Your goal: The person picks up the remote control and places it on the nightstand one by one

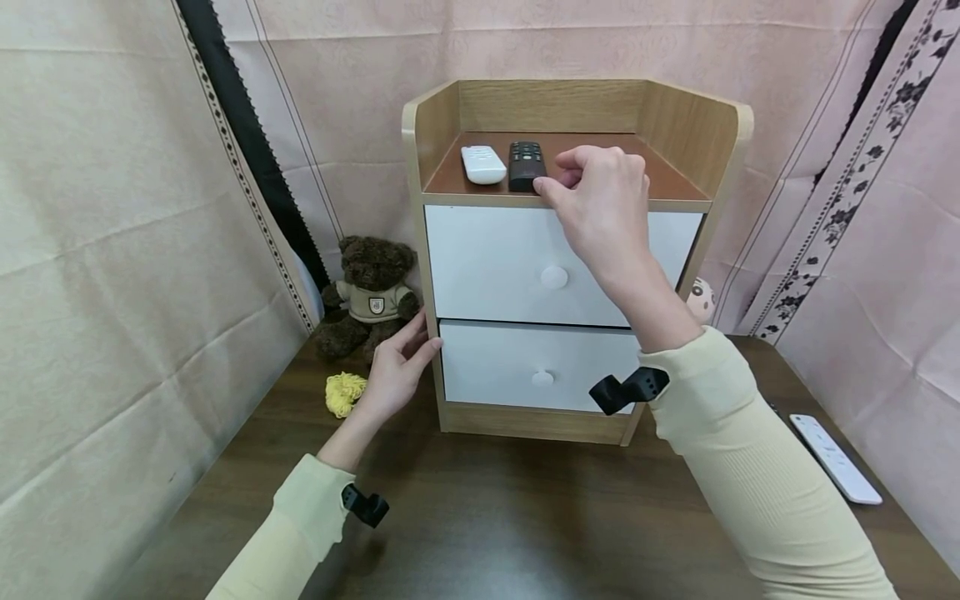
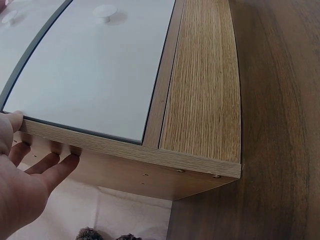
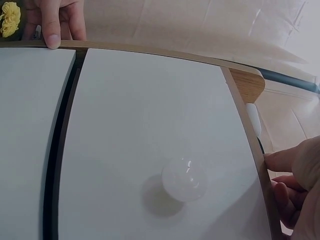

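A small wood-grain cabinet (image 1: pixel 536 422) with two white drawers stands on the table. My left hand (image 1: pixel 397 367) steadies its left side: the fingers (image 2: pixel 62 170) press straight against the side panel, and the thumb rests on the front edge by the lower drawer. On the cabinet's brown top lie a white remote control (image 1: pixel 483 165) and a black remote control (image 1: pixel 526 165), side by side. My right hand (image 1: pixel 606 204) is at the black remote; its thumb tip overlaps the remote's front right corner, while the other fingers bend loosely to the right of it.
A brown teddy bear (image 1: pixel 372 292) sits left of the cabinet, with a yellow crumpled thing (image 1: pixel 344 393) before it. Another white remote (image 1: pixel 835 458) lies at the table's right. A pale round toy (image 1: pixel 701 300) peeks out behind the cabinet. Fabric curtains (image 1: pixel 127 275) surround the table.
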`<state>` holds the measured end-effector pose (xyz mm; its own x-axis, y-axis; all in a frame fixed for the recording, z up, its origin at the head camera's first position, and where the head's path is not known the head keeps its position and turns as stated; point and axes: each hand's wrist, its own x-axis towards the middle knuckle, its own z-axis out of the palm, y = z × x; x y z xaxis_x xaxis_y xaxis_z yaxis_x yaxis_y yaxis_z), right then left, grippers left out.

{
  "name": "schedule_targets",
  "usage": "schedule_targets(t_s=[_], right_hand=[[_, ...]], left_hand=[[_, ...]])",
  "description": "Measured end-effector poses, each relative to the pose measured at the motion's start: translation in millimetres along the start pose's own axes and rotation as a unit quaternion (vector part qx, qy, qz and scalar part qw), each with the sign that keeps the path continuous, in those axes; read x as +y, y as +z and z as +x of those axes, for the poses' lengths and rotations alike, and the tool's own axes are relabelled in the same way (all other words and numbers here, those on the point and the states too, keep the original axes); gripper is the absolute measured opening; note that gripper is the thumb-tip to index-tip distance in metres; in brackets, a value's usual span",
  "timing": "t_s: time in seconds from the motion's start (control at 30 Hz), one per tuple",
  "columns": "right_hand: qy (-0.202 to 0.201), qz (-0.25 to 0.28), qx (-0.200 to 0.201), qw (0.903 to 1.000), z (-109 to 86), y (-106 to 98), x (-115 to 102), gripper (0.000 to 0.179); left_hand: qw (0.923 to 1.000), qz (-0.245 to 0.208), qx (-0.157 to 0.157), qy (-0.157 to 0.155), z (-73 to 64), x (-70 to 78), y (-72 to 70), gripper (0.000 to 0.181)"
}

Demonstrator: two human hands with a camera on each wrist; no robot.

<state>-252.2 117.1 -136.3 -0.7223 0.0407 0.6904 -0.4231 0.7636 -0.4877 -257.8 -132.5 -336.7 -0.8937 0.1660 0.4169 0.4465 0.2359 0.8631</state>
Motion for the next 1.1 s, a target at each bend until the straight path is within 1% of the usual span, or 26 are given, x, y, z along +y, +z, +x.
schedule_targets(t_s=[0.2,0.43,0.6,0.77,0.9,1.0,1.1], right_hand=[[-0.006,0.006,0.006,0.9999,-0.6,0.7,1.6,0.030],[-0.038,0.030,0.036,0.9982,-9.5,-4.3,6.5,0.029],[-0.069,0.045,0.076,0.9937,-23.9,-16.4,14.8,0.028],[-0.111,0.048,0.133,0.9836,-41.8,-32.3,32.3,0.029],[-0.124,0.062,0.165,0.9764,-58.5,-46.0,48.4,0.031],[-0.121,0.065,0.178,0.9745,-72.2,-55.4,60.6,0.031],[-0.118,0.061,0.188,0.9730,-86.5,-62.3,75.8,0.033]], left_hand=[[1.0000,0.001,-0.001,0.000,0.9,-0.5,0.3,0.058],[1.0000,0.000,-0.001,0.000,1.6,-0.1,0.6,0.058],[1.0000,0.000,-0.001,0.001,1.2,-0.1,0.8,0.058],[1.0000,0.001,-0.001,0.002,1.2,-0.4,1.2,0.058],[1.0000,0.002,-0.001,0.003,1.2,-0.5,1.5,0.058],[1.0000,0.007,0.000,0.004,0.9,-1.1,1.2,0.058],[0.9999,0.011,0.002,0.002,3.0,-8.1,0.5,0.058]])
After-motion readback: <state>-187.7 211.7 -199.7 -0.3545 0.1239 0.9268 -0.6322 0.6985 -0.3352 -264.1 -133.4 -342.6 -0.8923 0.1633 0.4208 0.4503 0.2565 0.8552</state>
